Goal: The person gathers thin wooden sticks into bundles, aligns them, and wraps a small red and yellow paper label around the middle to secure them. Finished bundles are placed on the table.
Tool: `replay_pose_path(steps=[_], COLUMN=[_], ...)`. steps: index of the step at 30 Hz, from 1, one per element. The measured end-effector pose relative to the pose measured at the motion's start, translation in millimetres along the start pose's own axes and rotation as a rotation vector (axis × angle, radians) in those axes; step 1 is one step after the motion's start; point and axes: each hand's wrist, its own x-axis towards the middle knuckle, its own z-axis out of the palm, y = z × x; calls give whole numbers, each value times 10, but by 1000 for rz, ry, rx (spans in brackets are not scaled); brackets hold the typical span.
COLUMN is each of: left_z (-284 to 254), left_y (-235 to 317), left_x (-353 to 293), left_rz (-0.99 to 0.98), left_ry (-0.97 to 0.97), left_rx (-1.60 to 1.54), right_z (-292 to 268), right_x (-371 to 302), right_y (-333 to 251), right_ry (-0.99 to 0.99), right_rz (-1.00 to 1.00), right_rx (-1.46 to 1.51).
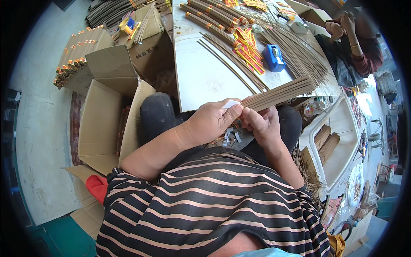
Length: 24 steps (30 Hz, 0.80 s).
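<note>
A bundle of brown incense sticks (280,94) lies across my two hands over my lap, its far end pointing right toward the table edge. My left hand (209,122) is closed round the bundle's near end, with a small white paper piece (231,104) under its thumb. Close beside it, my right hand (263,124) pinches the same end with thumb and fingers. The sticks' end inside the hands is hidden. Just beyond, loose incense sticks (295,55) are spread on the white table (199,81).
On the table are a blue tape dispenser (274,58), red and yellow paper strips (249,51) and banded incense bundles (209,19). An open cardboard box (107,120) stands left. More bundles (81,47) are stacked behind it. A white plastic tub (332,141) is right. Another person (355,47) sits across.
</note>
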Motion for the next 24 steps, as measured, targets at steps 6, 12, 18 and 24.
replay_pose_path(steps=[6,12,18,24], left_z=[-2,-1,56,121], left_y=[52,34,30,-40], left_x=[-11,-7,-37,33], left_rz=[218,401,449,565], left_ry=[90,89,89,137], left_rx=[449,654,718,967], right_z=[66,72,95,8], right_x=[19,-13,-48,-13], right_y=[-31,-11,-45,6], right_ry=[85,125,130,119], right_rz=[7,23,2,76], right_rx=[-42,-31,42,108])
